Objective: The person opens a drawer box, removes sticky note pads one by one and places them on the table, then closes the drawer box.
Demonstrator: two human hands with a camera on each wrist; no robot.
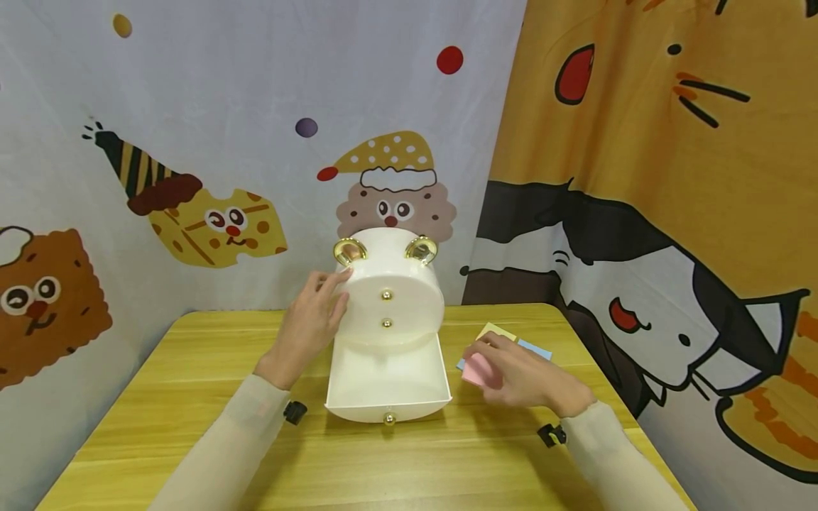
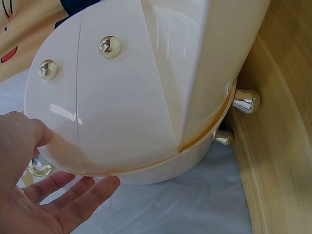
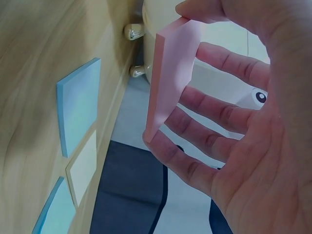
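Note:
A white storage box (image 1: 383, 287) with round gold ears and small gold knobs stands on the table, its bottom drawer (image 1: 387, 376) pulled out and bare inside. My left hand (image 1: 311, 319) rests on the box's upper left side. In the left wrist view its thumb is at the front face (image 2: 117, 97) and the fairly straight fingers (image 2: 92, 195) lie along the side. My right hand (image 1: 520, 372) pinches a pink sticky note pad (image 1: 479, 371) by its edges, thumb opposite the fingertips, raised above the table in the right wrist view.
Beneath and behind the right hand lie a yellow sticky note pad (image 1: 500, 331) and blue pads, one blue pad (image 1: 535, 350) at the right. The wooden table (image 1: 211, 397) ends at a printed cloth backdrop (image 1: 243, 85). Gold feet (image 2: 247, 101) support the box.

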